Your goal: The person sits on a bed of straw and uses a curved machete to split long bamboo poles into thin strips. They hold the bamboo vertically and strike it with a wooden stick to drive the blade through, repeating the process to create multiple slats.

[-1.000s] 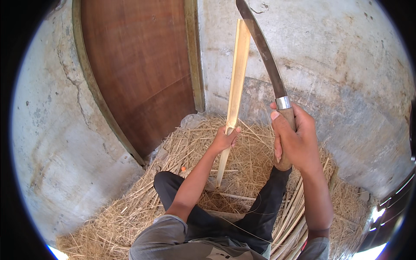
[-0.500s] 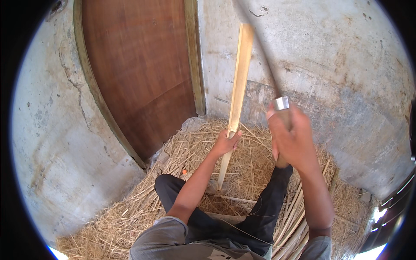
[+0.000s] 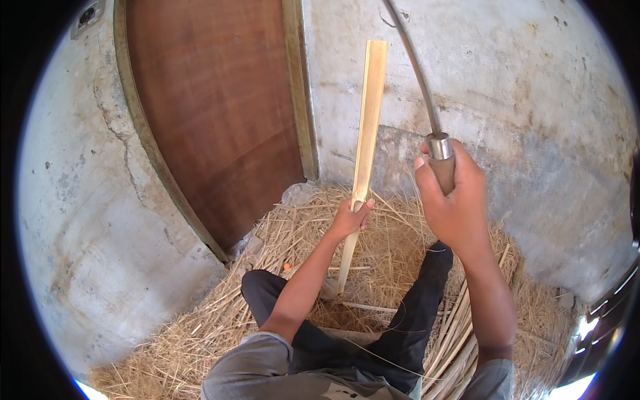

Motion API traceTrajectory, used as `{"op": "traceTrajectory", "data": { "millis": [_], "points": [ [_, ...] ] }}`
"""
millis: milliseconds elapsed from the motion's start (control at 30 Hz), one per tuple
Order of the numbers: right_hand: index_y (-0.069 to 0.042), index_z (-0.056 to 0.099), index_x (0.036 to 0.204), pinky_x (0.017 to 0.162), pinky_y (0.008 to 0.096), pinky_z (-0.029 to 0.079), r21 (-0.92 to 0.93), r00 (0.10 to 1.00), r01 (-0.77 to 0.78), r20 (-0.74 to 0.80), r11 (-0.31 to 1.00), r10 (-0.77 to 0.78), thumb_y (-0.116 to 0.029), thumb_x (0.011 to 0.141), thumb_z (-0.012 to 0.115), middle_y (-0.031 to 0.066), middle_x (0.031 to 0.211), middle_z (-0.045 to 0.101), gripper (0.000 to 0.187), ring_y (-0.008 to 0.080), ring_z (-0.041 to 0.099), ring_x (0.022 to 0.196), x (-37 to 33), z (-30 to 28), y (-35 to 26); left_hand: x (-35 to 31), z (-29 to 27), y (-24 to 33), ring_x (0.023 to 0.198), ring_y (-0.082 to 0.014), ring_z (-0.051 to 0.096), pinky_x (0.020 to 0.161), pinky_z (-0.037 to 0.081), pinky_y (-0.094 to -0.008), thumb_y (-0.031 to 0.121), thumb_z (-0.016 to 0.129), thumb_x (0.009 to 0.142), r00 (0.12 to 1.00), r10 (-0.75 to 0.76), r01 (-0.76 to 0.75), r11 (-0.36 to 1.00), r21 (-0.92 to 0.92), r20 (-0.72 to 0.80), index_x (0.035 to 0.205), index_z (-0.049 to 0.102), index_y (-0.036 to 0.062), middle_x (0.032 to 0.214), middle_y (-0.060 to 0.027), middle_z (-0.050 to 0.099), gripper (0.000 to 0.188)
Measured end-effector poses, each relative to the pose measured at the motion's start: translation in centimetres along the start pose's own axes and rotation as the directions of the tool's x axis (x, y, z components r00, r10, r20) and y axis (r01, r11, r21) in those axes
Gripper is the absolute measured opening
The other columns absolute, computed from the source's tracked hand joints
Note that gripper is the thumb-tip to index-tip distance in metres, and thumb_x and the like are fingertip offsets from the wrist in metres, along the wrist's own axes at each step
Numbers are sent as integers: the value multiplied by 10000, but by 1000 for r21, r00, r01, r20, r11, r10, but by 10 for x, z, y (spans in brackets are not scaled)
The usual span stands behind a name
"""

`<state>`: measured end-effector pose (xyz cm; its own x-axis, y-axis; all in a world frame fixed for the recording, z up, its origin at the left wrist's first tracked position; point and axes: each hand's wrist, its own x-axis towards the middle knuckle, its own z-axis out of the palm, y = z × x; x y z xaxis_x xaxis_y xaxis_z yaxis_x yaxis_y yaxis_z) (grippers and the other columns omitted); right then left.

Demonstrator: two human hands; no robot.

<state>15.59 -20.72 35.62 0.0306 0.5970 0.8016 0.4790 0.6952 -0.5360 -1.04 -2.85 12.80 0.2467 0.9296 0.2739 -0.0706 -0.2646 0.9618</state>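
A long pale split bamboo strip (image 3: 371,107) stands nearly upright in front of me, leaning slightly right at its top. My left hand (image 3: 351,219) is wrapped round its lower part, and the lower end comes down near the straw between my legs. My right hand (image 3: 457,200) grips the brown handle of a machete (image 3: 419,70) with a shiny metal collar. Its narrow-looking blade points up and a little left, with the tip outside the view. The blade is to the right of the bamboo strip, apart from it.
Straw-like shavings (image 3: 267,247) cover the floor. A bundle of thin bamboo strips (image 3: 453,340) lies beside my right leg. A brown door (image 3: 213,113) and stained walls (image 3: 533,133) stand close ahead. A small orange thing (image 3: 287,266) lies near my left knee.
My right hand has risen slightly with the machete, whose blade has shifted a little right and looks sharper. My left hand and the bamboo strip have hardly moved.
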Motion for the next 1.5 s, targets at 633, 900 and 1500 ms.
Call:
{"op": "traceTrajectory", "data": {
  "millis": [633,900,1500],
  "points": [
    [-12,554,975,365,280,393,284,852,-495,341,821,396,-222,949,616,15,591,525,221,100,495,394,-1,-9,3,-8,0,-4,444,-100,484,435,424,-272,434,645,947,999,24,-25,1000,-14,-36,750,521,60,544,-5,496,441],
    [-19,564,1008,359,260,391,338,825,-545,381,767,418,-213,950,619,22,640,549,210,90,499,393,14,-11,0,-8,-5,0,459,-100,486,437,418,-273,404,634,961,997,33,-35,999,-34,-71,744,507,65,555,-5,482,423],
    [-1,560,940,370,253,389,295,931,-352,203,888,302,-186,951,582,-1,603,519,187,81,489,410,25,0,-10,-11,-4,4,443,-94,478,426,398,-265,375,622,976,996,53,-52,998,22,-67,704,506,65,533,-8,491,428]
  ]
}}
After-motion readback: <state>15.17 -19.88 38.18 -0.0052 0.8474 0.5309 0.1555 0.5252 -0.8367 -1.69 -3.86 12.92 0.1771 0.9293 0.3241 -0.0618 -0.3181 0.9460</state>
